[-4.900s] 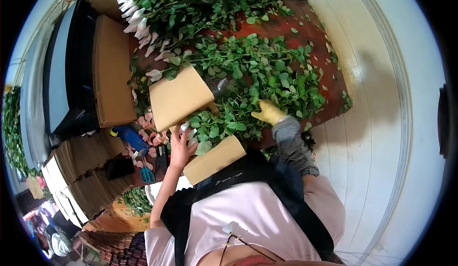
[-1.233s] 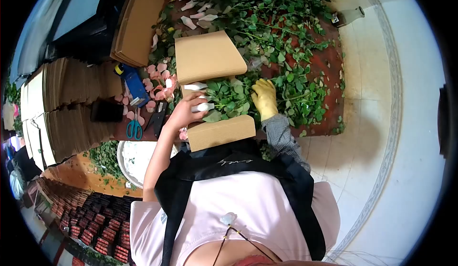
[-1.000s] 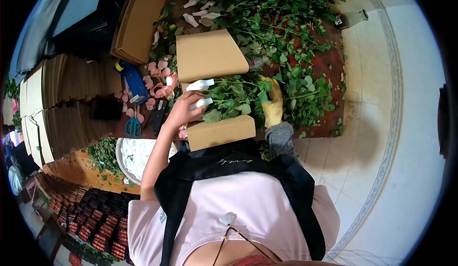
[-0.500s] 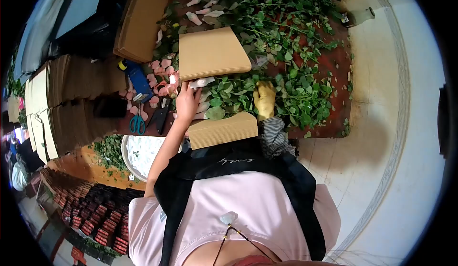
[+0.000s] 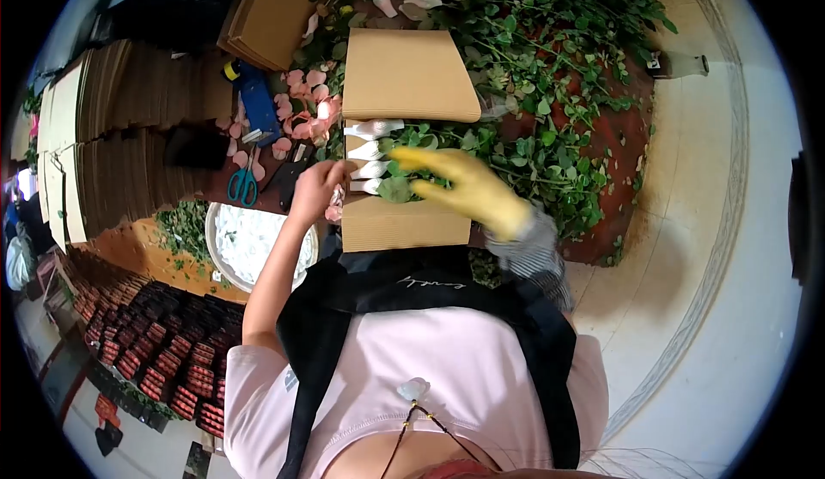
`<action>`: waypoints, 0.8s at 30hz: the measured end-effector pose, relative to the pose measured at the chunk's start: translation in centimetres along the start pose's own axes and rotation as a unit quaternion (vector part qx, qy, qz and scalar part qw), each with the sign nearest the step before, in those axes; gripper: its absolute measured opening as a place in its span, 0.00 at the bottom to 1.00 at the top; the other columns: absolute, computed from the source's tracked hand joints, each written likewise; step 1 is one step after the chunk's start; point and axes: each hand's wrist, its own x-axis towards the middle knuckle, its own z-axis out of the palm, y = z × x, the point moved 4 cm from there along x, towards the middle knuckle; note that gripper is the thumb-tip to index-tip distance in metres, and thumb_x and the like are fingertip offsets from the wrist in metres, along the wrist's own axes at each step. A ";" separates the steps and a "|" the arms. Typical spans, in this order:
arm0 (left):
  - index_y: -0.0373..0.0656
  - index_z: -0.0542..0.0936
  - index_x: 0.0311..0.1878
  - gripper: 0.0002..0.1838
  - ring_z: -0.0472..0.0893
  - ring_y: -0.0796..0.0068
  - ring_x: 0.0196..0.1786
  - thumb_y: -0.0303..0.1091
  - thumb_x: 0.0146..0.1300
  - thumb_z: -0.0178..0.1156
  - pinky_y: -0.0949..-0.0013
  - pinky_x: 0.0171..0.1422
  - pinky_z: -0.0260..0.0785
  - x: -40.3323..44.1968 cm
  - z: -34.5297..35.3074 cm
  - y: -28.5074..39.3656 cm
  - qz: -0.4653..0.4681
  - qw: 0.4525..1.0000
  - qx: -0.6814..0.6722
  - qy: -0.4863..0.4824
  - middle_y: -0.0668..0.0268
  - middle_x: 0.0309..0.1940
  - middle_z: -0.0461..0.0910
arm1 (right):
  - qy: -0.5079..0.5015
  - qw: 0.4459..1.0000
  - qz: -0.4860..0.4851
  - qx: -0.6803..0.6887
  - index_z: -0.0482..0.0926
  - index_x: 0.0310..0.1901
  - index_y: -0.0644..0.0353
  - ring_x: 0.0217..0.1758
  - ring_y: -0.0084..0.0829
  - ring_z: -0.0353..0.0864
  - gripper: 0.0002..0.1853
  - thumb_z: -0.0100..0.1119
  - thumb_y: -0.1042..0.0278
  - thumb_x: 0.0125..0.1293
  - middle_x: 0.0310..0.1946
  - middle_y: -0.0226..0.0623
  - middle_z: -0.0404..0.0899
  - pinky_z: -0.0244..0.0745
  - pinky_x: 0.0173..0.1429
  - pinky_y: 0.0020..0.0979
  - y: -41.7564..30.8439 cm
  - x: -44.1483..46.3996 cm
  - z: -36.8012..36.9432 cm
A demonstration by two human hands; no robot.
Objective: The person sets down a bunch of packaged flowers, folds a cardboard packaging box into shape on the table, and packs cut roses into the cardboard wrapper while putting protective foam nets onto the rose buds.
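Note:
A row of rose buds in white sleeves (image 5: pixel 369 170) lies between two folds of corrugated cardboard (image 5: pixel 411 75), their leafy stems (image 5: pixel 447 138) running right. At the left ends of the buds is my bare left hand (image 5: pixel 320 189), its fingers bent together at the cardboard's edge. Whatever the fingertips hold, if anything, is hidden. My right hand (image 5: pixel 468 189), in a yellow glove, hovers over the leaves with thumb and fingers apart, nothing between them. A round green leaf (image 5: pixel 396 189) shows just below its fingers. The nearer cardboard fold (image 5: pixel 404 225) lies against my apron.
Pink petals (image 5: pixel 301 118), a blue tape dispenser (image 5: pixel 256 105) and teal-handled scissors (image 5: pixel 242 185) lie at left. Stacked cardboard (image 5: pixel 112 152) stands farther left, above a white-filled tub (image 5: pixel 258 247). Loose rose stems (image 5: pixel 550 41) cover the back right; a bottle (image 5: pixel 683 64) is beyond.
My right hand has risen from the stems and moved left toward the buds. My left hand has drawn back from the top bud to the cardboard's left edge. The row of buds is now uncovered.

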 end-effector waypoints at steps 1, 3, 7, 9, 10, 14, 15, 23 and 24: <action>0.37 0.85 0.39 0.22 0.84 0.57 0.33 0.50 0.71 0.57 0.61 0.39 0.73 0.0 0.3 1.6 -0.053 0.995 0.051 -0.069 0.52 0.28 0.83 | -0.052 0.994 0.020 -0.097 0.77 0.62 0.52 0.48 0.44 0.84 0.22 0.60 0.59 0.67 0.45 0.41 0.86 0.76 0.55 0.43 1.7 1.8 2.3; 0.37 0.85 0.37 0.23 0.83 0.50 0.33 0.52 0.67 0.60 0.57 0.38 0.72 -0.3 1.9 1.7 0.010 0.988 0.132 -0.082 0.49 0.28 0.81 | -0.189 0.907 0.103 -0.362 0.85 0.50 0.53 0.45 0.44 0.86 0.17 0.56 0.52 0.69 0.40 0.39 0.87 0.78 0.49 0.43 5.3 4.7 6.1; 0.34 0.82 0.32 0.21 0.80 0.54 0.28 0.47 0.67 0.63 0.57 0.36 0.70 0.0 2.5 0.7 0.061 0.991 0.096 -0.065 0.51 0.26 0.80 | -0.310 0.827 0.173 -0.435 0.89 0.45 0.50 0.48 0.37 0.87 0.15 0.55 0.53 0.69 0.45 0.35 0.88 0.80 0.45 0.42 10.7 6.3 9.2; 0.32 0.78 0.29 0.17 0.75 0.65 0.27 0.38 0.68 0.62 0.64 0.35 0.67 -0.8 2.3 0.5 -0.006 0.997 -0.020 -0.070 0.58 0.24 0.76 | -0.342 0.801 0.191 -0.454 0.87 0.48 0.48 0.48 0.37 0.87 0.16 0.56 0.52 0.69 0.46 0.33 0.88 0.80 0.47 0.42 11.2 6.4 9.6; 0.32 0.78 0.29 0.17 0.75 0.65 0.27 0.38 0.68 0.62 0.64 0.35 0.67 -1.2 2.5 0.0 -0.005 0.997 -0.025 -0.068 0.58 0.24 0.76 | -0.344 0.797 0.192 -0.458 0.87 0.48 0.48 0.48 0.37 0.87 0.16 0.56 0.52 0.69 0.46 0.33 0.88 0.80 0.47 0.42 11.3 6.5 9.3; 0.34 0.73 0.33 0.11 0.67 0.75 0.37 0.30 0.72 0.56 0.74 0.44 0.61 -3.1 1.4 -0.5 0.078 0.978 -0.187 0.052 0.67 0.31 0.67 | -0.300 0.853 0.168 -0.393 0.84 0.50 0.49 0.48 0.39 0.86 0.18 0.54 0.48 0.70 0.46 0.34 0.87 0.79 0.51 0.43 8.8 6.6 7.5; 0.34 0.73 0.33 0.11 0.67 0.75 0.38 0.29 0.72 0.56 0.74 0.45 0.60 -3.4 1.4 -0.9 0.079 0.960 -0.255 0.086 0.67 0.33 0.66 | -0.309 0.850 0.183 -0.385 0.84 0.49 0.50 0.48 0.40 0.86 0.18 0.54 0.48 0.70 0.46 0.35 0.87 0.79 0.50 0.43 8.2 6.6 7.0; 0.34 0.75 0.34 0.11 0.69 0.67 0.38 0.32 0.70 0.61 0.67 0.46 0.64 -2.1 1.0 0.6 0.110 0.993 -0.026 0.028 0.61 0.37 0.67 | -0.296 0.868 0.160 -0.366 0.85 0.48 0.52 0.46 0.41 0.86 0.22 0.52 0.43 0.69 0.43 0.39 0.86 0.79 0.50 0.43 6.7 6.5 6.9; 0.33 0.75 0.35 0.12 0.69 0.65 0.38 0.33 0.69 0.61 0.66 0.45 0.64 -1.4 1.0 0.0 0.057 0.997 -0.052 0.010 0.60 0.35 0.67 | -0.256 0.885 0.135 -0.365 0.85 0.47 0.52 0.45 0.42 0.85 0.23 0.51 0.42 0.70 0.40 0.40 0.87 0.78 0.51 0.43 6.1 7.0 6.8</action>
